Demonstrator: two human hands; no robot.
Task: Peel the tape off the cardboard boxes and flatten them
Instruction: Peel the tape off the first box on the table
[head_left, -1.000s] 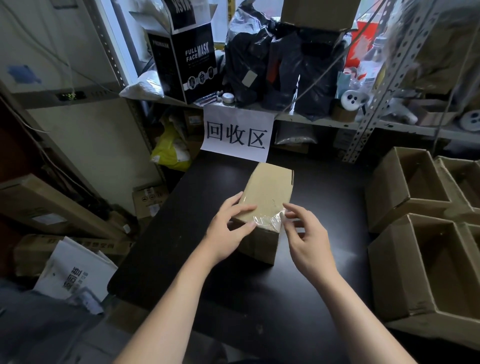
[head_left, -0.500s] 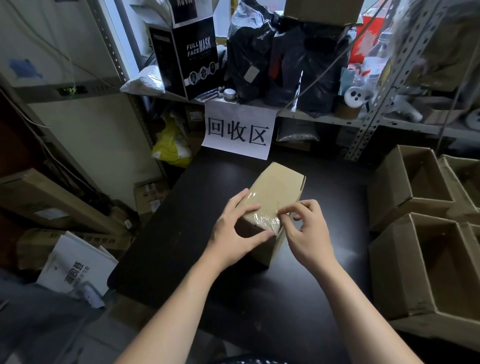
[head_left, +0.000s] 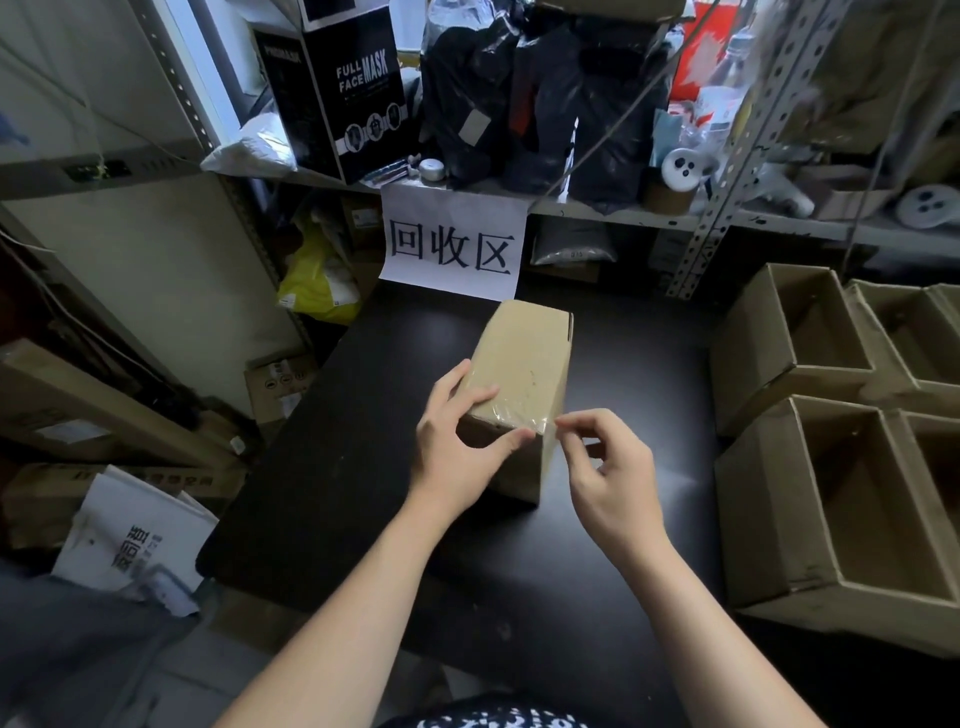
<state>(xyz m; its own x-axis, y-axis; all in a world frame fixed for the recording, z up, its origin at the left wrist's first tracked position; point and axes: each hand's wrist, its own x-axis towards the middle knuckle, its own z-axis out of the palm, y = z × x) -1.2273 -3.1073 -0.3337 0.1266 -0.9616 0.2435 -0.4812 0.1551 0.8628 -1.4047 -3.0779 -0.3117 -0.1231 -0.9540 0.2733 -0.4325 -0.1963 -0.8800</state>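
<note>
While the closed cardboard box (head_left: 524, 364) sits in the middle of the black table (head_left: 363, 493), we see a white paper sign (head_left: 452, 244) hanging from the shelf (head_left: 597, 213) just behind it and open brown boxes (head_left: 748, 353) well apart on the right. Our left hand (head_left: 457, 457) grips the near corner, fingers on top and thumb on the front, and our right hand (head_left: 613, 467) pinches the clear tape (head_left: 524, 415) with thumb and first finger just beside the near right edge. Half a second ago the right hand lay on the box top; now it is off to the right, while the left holds the same corner.
</note>
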